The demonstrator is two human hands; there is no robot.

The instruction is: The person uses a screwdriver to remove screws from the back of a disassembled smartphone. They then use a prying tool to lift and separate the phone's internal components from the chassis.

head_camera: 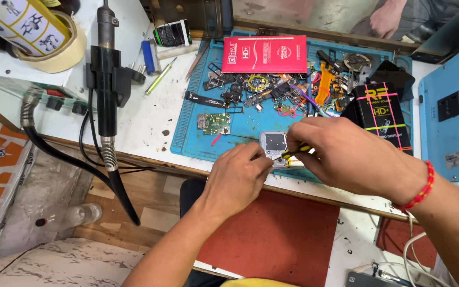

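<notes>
— Where is the small silver device (273, 143)?
— On the blue mat (187, 139) at the table's (150, 119) near edge, touching both hands.
— What is on the mat?
— Loose parts, a green circuit board (213, 123), a red packet (264, 53).
— The hands?
— Left hand (236, 178) curled, fingertips pinning the device; right hand (336, 154) closed on a yellow-black screwdriver (295, 152).

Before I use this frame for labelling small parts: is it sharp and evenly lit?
Head view: bright, even light, soft shadows; left hand, right hand and silver device reasonably sharp; loose parts on the blue mat too small to resolve; edges bend slightly.
</notes>
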